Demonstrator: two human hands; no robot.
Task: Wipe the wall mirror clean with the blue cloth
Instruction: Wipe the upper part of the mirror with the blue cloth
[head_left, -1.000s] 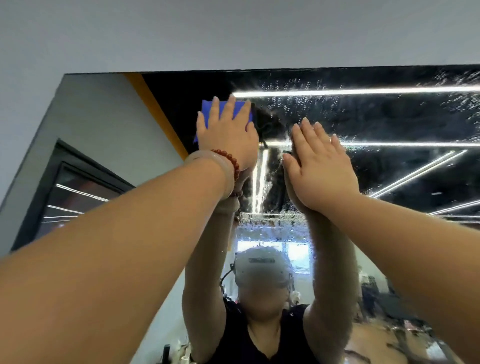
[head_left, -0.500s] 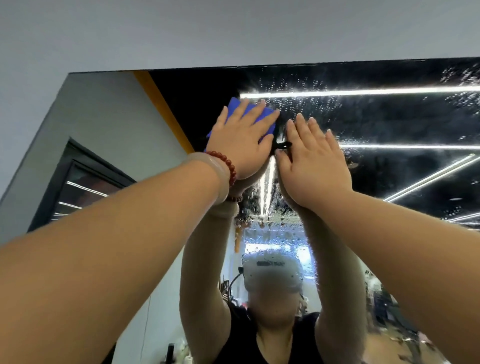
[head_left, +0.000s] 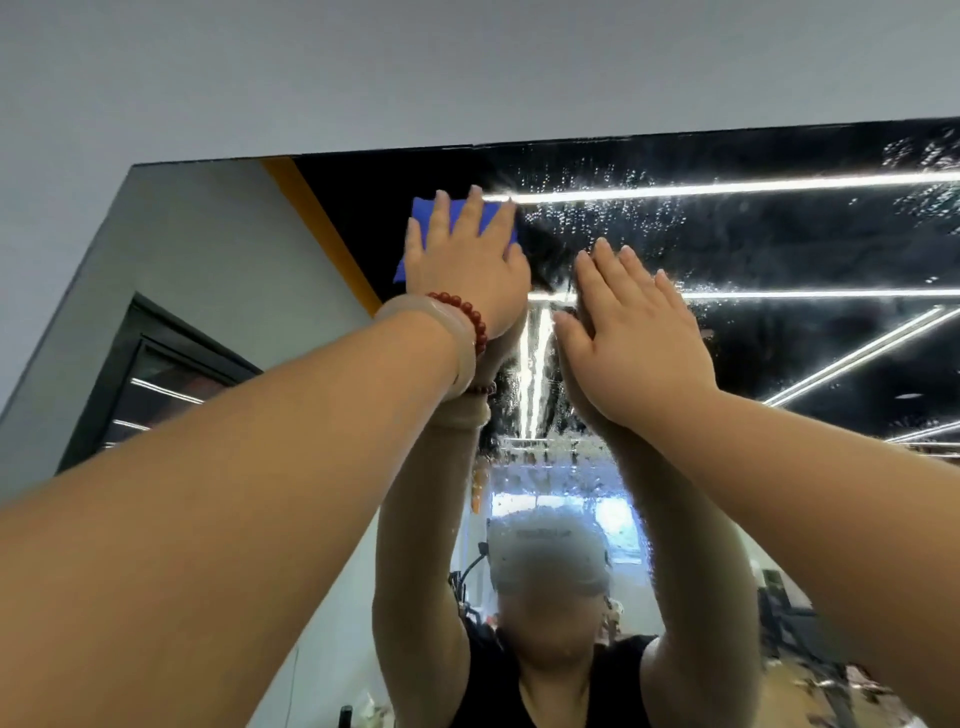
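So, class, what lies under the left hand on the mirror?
The blue cloth, pressed flat against the mirror by the left hand; its edges show past the fingers. The cloth's middle and the glass behind it are covered.

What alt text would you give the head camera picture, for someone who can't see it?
A person's left hand presses a blue cloth flat against a wall mirror near its top edge. The right hand lies flat on the droplet-speckled glass beside it.
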